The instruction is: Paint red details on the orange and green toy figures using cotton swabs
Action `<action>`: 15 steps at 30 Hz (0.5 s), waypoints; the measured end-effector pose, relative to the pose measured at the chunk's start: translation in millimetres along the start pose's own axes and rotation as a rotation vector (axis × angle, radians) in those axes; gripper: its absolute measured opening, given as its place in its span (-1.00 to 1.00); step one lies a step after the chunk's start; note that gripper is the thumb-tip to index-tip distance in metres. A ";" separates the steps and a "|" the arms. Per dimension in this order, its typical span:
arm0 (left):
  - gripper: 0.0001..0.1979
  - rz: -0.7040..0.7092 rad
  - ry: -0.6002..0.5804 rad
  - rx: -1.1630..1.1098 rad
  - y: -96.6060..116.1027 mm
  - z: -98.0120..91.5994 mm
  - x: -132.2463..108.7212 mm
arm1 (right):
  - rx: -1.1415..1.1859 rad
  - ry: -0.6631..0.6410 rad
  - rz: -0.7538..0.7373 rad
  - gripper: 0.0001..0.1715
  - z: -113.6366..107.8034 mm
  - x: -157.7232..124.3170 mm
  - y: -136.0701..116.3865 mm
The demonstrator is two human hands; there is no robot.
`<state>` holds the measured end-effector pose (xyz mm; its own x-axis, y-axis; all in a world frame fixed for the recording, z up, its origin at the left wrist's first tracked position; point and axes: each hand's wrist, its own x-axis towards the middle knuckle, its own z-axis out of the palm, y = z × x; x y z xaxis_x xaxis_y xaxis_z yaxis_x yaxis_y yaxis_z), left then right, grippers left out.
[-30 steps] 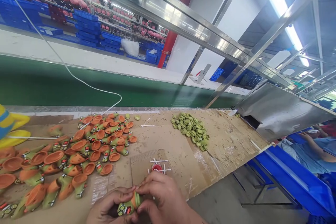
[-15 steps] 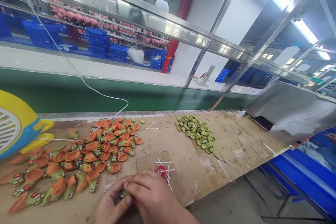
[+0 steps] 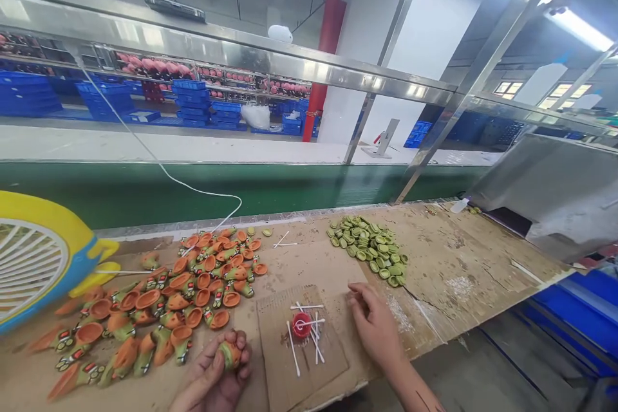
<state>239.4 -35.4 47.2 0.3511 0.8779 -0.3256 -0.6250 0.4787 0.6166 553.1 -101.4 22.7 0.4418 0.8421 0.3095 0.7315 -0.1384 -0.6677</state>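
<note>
My left hand is closed round a small green-and-orange painted figure, held just above the cardboard near the front edge. My right hand is apart from it, reaching over the cardboard with its fingers partly spread and nothing seen in them. In front of that hand lies a pile of small green oval pieces. Between my hands, a red round pot sits on a cardboard square, with several cotton swabs on and around it. Many more orange-and-green figures lie heaped to the left.
A yellow-and-blue fan stands at the left edge. A white cable hangs down to the heap. Behind the cardboard-covered table runs a green panel. A metal frame crosses above; a metal housing stands at right.
My hands were together over a small piece and are now apart. The right has moved right towards the green pile; the left keeps the figure. The camera view has shifted.
</note>
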 end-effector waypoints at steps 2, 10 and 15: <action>-0.72 0.003 -0.001 0.006 -0.7 -0.7 0.7 | -0.024 -0.028 0.015 -0.63 3.9 -2.4 6.7; -0.71 0.067 -0.027 0.078 -4.9 -10.8 0.4 | -0.060 -0.162 -0.033 -0.69 9.7 -2.8 1.4; -0.69 0.153 -0.062 0.135 -10.3 -13.6 3.2 | -0.050 -0.183 -0.066 -0.69 11.2 -3.1 5.6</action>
<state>237.5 -37.4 30.0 0.3042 0.9357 -0.1787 -0.5768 0.3302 0.7472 550.0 -98.9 10.4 0.2932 0.9303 0.2203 0.7830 -0.1015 -0.6137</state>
